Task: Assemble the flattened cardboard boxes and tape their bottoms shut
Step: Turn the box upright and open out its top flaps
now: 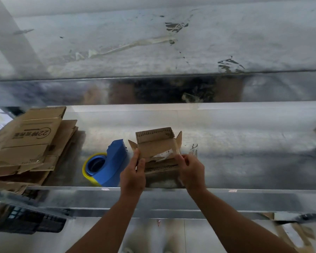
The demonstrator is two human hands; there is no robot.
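- Cardboard box (157, 143) sits between our two hands, long axis running left to right, open side facing up.
- Left hand (132, 177) grips the near-left edge, with the fingers (141, 164) curled onto the wall.
- Right hand (192, 173) pinches the near-right corner.
- Both sets of fingers are grasping the box, so neither hand is free.
- Box lies just ahead of the fingers, away from us, about mid-worktop (244, 152). We cannot tell whether its base touches the worktop or is held just off it.
- Far flap stands up, the side flaps splay outward, and the near flap lies folded toward us between the hands.
- We judge the step in hand as squaring the box and folding its flaps in. We see no fresh tape across a seam yet.
- Blue dispenser (109, 161) with a yellow tape roll stands just left of the left hand, near the box. The left hand is therefore the nearer one for it; the right would have to cross the box.
- Flat boxes (31, 143) are stacked at the far left, well apart from both hands.
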